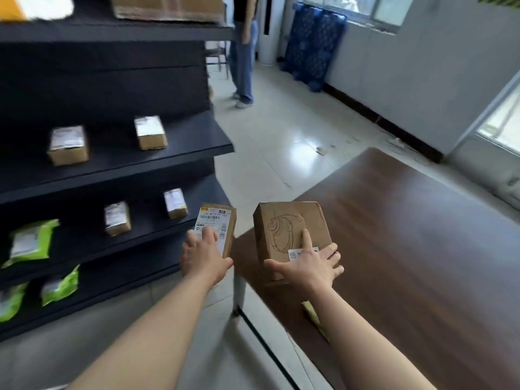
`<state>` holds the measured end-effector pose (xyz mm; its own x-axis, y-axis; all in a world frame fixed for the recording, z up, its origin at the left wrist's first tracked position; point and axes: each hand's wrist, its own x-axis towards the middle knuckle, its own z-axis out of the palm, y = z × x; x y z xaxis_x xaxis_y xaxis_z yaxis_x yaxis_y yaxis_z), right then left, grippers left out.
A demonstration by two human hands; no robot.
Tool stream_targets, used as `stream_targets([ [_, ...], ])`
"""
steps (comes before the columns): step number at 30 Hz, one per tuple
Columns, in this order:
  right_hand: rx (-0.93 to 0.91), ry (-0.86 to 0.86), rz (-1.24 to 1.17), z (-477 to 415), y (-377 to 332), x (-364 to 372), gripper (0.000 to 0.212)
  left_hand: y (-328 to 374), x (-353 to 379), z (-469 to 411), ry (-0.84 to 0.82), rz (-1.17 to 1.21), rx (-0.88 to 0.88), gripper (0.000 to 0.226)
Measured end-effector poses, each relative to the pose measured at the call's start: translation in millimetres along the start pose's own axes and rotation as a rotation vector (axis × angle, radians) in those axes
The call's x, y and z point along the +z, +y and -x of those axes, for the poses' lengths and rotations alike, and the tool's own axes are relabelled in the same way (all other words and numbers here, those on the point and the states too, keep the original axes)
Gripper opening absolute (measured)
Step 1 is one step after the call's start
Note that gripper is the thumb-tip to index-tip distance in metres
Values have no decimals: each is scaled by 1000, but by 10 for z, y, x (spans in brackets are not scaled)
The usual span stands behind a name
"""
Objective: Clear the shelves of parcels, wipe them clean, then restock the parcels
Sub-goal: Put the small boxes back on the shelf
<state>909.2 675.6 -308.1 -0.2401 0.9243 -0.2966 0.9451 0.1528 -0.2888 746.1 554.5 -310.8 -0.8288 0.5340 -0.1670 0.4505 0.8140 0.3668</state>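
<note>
My left hand (204,256) grips a small cardboard parcel (222,220) with a white barcode label, held in the air between the dark shelves (118,161) and the table. My right hand (309,266) holds a larger brown box (287,223) with a line drawing on it, over the near left corner of the brown wooden table (408,249). Whether that box rests on the table I cannot tell. Two small boxes (68,144) (150,132) sit on the middle shelf. Two more boxes (117,218) (176,203) stand on the shelf below.
Green pouches (31,242) (59,287) lie on the lower shelves at the left. A big carton (166,7) sits on the top shelf. A person in jeans (243,57) stands behind the shelves. Blue pallets (312,43) lean on the far wall. A green item (313,316) lies under my right forearm.
</note>
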Motion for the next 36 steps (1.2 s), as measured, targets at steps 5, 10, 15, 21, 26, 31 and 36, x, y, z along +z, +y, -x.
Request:
stream_targets([
  [5,-164,-76,43,407,-836,401,139,-1008,-378,17,38,-14,-167,59],
  [10,-330,-149,142,796,-1497,822,139,-1882,-563,184,67,-36,-311,79],
  [15,-481,-216,224,1052,-1952,1149,136,-2456,-636,375,49,-46,-450,83],
  [21,-635,-309,319,1161,-2393,1456,131,-2960,-726,499,47,-53,-643,81],
  [26,-701,-320,389,1101,-2676,1682,128,-3200,-667,442,65,-29,-741,79],
  [31,-727,-317,449,1059,-2822,1914,121,-3380,-528,350,66,20,-788,79],
  [36,-703,-339,491,1032,-2989,2195,121,-3640,-443,116,31,63,-815,78],
])
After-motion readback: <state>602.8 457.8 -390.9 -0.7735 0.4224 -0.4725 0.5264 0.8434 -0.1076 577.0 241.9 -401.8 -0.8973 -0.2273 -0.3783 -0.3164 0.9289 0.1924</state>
